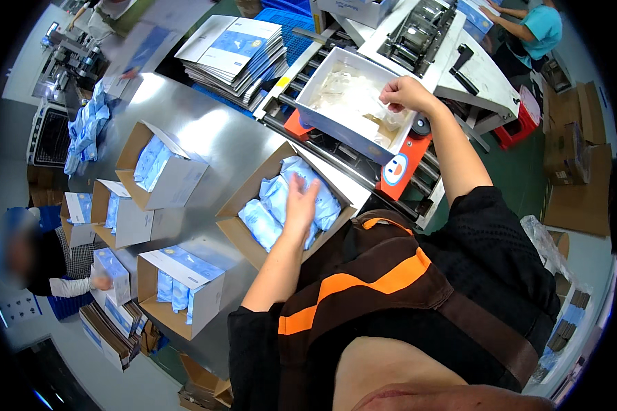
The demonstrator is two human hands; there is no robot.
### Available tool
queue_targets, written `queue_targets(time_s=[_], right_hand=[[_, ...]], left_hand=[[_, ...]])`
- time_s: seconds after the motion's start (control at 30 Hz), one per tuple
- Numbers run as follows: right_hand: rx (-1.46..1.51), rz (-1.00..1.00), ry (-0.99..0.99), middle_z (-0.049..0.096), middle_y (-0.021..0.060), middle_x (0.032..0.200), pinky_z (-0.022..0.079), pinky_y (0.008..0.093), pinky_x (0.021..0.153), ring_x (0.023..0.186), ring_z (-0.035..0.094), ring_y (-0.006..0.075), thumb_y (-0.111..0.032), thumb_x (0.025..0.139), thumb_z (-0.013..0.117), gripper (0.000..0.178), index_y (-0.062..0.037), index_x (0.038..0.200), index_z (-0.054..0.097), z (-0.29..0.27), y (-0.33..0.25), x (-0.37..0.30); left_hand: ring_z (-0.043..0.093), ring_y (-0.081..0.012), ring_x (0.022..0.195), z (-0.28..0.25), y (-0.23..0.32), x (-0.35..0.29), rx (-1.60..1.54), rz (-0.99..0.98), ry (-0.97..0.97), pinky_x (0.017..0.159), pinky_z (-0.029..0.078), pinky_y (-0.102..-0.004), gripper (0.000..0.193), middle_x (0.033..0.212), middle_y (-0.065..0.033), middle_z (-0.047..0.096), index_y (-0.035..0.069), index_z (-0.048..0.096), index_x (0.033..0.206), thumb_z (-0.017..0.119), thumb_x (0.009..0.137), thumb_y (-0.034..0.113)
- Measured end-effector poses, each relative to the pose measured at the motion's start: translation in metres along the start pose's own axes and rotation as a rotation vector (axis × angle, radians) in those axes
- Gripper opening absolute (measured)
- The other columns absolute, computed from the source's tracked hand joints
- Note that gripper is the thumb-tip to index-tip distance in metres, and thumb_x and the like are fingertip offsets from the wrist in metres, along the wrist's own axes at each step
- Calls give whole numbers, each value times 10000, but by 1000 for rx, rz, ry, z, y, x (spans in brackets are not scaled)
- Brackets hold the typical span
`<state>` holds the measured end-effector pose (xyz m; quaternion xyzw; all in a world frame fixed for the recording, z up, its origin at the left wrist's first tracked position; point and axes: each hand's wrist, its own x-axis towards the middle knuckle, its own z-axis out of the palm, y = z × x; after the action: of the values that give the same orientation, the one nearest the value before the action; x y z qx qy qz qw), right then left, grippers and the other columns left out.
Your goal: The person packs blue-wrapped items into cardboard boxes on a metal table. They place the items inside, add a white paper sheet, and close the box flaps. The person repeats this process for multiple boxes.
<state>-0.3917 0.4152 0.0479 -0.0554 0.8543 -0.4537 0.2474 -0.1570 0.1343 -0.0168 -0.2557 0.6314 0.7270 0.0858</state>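
Blue pouches in carton, left hand above

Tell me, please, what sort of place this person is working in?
Most likely a factory packing line: open cartons of blue packets stand on a steel table, a white bin sits on a roller conveyor, and co-workers work nearby.

Support: bare brushed-steel worktable, reflective top. On it:
- open brown cardboard carton of pale blue soft packets, near edge;
- three open white-and-brown cardboard boxes holding blue packets, left side;
- loose heap of blue packets, far left edge;
- stack of flat white-and-blue printed sheets, far end.
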Motion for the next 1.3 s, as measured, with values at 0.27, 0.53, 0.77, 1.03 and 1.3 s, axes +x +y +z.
queue_targets(time_s=[0.27,0.53,0.77,1.03,1.3], right_hand=[[391,-215,-627,681,40,841,559,247,663,713,658,103,-183,908,650,174,-12,932,673,55,-47,-51],[-878,-446,314,691,177,938,532,423,795,891,668,325,-177,792,696,244,-20,978,681,28,0,59],[-932,-256,314,697,148,855,532,416,748,805,682,299,-187,789,645,146,-97,875,722,19,13,82],[17,-171,23,698,-3,840,483,247,615,655,595,78,-266,865,668,214,-94,987,707,-13,-19,27],[-63,-663,-288,693,11,797,507,259,683,730,643,111,-219,790,739,201,-55,905,714,147,-80,-42]], left_hand=[[615,-196,1009,46,86,-3,40,380,-213,869,506,-294,453,1198,-151,572,-33,517,1270,682,868,96],[547,-85,567,-78,-16,2,457,4,-134,536,441,-236,132,691,-25,627,-9,659,938,619,908,113],[681,-269,836,-88,-34,-8,1135,15,-48,744,516,-380,150,896,-105,714,127,723,944,665,837,215],[659,-319,902,-109,-28,-31,1065,158,22,794,508,-402,188,956,-133,698,113,712,1001,666,827,168],[642,-328,934,-94,-22,-59,1388,311,54,796,519,-423,341,1047,-130,653,124,663,1124,702,798,218]])
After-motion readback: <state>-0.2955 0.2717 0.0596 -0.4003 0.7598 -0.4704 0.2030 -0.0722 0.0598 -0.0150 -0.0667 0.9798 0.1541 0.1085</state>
